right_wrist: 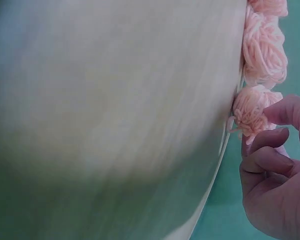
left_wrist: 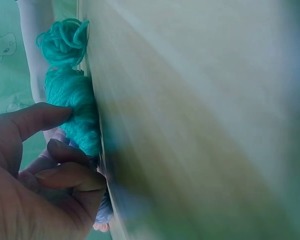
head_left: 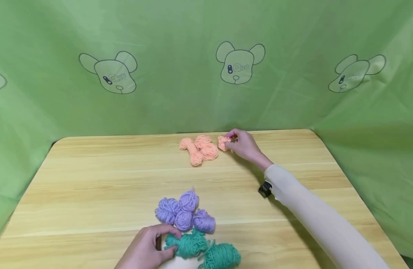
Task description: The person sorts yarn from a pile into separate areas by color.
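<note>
At the far side of the table, my right hand (head_left: 243,145) pinches a small peach yarn ball (head_left: 223,143) between thumb and fingers. In the right wrist view this peach ball (right_wrist: 252,112) sits at the tabletop, a loose strand hanging from it. Close to its left lie several other peach yarn bundles (head_left: 209,151), one of them long and waisted. Near the front, my left hand (head_left: 147,244) grips the left end of a green yarn skein (head_left: 189,244), thumb on one side. A second green skein (head_left: 223,256) lies to its right. The left wrist view shows the gripped green skein (left_wrist: 72,100) too.
Several purple yarn balls (head_left: 184,220) are clustered just beyond the green skeins. The wooden table (head_left: 102,179) ends at a green curtain (head_left: 179,74) printed with bear-like heads, which also hangs along the sides. A black device (head_left: 265,189) is strapped at the right wrist.
</note>
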A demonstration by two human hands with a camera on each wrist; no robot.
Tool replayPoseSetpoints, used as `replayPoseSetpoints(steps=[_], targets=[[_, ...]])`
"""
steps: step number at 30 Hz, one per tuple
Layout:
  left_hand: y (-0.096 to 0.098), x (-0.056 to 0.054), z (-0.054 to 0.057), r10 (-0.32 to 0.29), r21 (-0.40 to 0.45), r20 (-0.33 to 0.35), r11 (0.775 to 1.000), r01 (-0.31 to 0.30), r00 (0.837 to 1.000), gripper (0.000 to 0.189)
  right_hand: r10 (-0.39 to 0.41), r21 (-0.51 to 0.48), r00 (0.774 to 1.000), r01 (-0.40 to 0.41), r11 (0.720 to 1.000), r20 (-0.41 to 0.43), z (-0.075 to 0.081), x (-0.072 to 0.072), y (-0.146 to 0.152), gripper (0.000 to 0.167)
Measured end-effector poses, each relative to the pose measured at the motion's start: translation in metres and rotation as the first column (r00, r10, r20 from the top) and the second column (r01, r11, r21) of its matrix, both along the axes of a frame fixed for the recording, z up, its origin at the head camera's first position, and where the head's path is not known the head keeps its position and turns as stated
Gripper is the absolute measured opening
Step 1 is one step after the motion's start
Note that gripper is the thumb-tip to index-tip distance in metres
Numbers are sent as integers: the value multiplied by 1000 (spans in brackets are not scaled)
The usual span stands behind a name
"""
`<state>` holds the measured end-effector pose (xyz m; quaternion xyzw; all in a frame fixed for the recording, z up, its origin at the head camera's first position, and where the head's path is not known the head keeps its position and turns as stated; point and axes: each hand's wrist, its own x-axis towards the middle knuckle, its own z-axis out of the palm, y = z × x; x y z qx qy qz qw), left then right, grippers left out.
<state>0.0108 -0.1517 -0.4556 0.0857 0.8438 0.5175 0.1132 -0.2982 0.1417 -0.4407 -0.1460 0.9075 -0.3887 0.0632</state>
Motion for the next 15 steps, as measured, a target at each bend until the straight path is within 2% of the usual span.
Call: replayPoseSetpoints(steps=[5,15], targets=[[0,0,1,13,-14,1,1000,-13,1000,27,33,-12,999,-33,999,9,-1,-4,-3,35],[1,0,1,2,-10,5,1000,-2,1000,27,51,-90,996,-44,995,78,-1,-5,-4,34]])
